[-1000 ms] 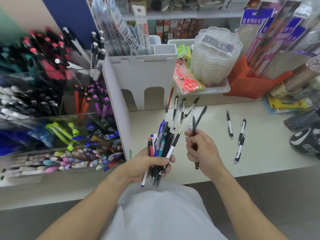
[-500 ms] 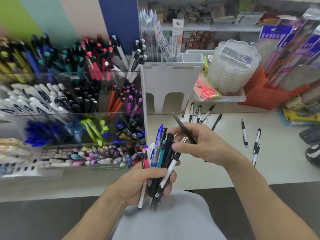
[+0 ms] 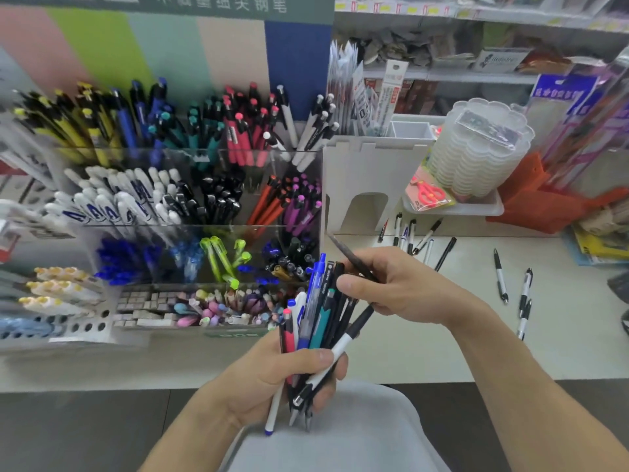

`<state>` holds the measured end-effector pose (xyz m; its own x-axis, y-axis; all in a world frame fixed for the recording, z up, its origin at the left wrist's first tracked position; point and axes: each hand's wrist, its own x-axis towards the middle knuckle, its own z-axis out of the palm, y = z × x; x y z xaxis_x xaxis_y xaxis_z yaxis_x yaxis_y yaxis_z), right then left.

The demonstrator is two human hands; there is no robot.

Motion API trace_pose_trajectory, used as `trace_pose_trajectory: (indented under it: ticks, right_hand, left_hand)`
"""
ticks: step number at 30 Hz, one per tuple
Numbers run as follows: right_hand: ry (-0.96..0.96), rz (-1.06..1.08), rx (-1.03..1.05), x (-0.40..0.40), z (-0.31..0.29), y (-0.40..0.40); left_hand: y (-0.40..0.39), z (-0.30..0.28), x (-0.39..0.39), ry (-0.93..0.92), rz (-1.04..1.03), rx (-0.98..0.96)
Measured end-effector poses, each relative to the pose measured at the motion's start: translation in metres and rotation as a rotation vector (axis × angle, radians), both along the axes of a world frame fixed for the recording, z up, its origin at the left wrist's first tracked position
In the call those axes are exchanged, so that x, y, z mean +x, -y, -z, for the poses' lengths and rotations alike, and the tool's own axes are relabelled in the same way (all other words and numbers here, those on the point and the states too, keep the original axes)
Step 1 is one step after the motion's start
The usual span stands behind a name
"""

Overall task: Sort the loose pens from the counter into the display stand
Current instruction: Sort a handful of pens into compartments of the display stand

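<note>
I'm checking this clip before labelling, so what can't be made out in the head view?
- Black pen in the right hand: motion-blurred, and the fingers cover its middle.
- Pen bundle: the left hand hides the barrels, so no exact count.
- Display stand: left side blurred and cut off by the frame edge.
- Print on the counter pens: too small.

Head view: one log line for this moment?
left hand: grips mixed pen bundle | right hand: pinches slim black pen | white counter: loose pens remain
</note>
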<state>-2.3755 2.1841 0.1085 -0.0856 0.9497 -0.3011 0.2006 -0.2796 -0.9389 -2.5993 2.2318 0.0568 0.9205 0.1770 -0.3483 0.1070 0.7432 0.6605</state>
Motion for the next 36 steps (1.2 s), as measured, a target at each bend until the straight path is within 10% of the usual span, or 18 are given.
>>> trace_pose_trajectory:
  ticks: [14, 21, 28, 36]
  right_hand:
    - [-0.219, 0.536, 0.344, 0.034, -0.005, -0.02]
    - [-0.311, 0.351, 0.213, 0.038, 0.011, -0.003]
    - [-0.184, 0.139, 0.079, 0.0, 0.032, -0.001]
    - [-0.125, 0.207, 0.146, -0.028, 0.037, -0.004]
  left_hand:
    - [-0.034, -0.002, -0.038, -0.012, -0.009, 0.032]
    - [-0.027, -0.002, -0.023, -0.014, -0.191, -0.101]
    - [-0.015, -0.005, 0.004, -0.318, -0.313, 0.313]
    - [-0.012, -0.003, 0.011, -0.265, -0.228, 0.302]
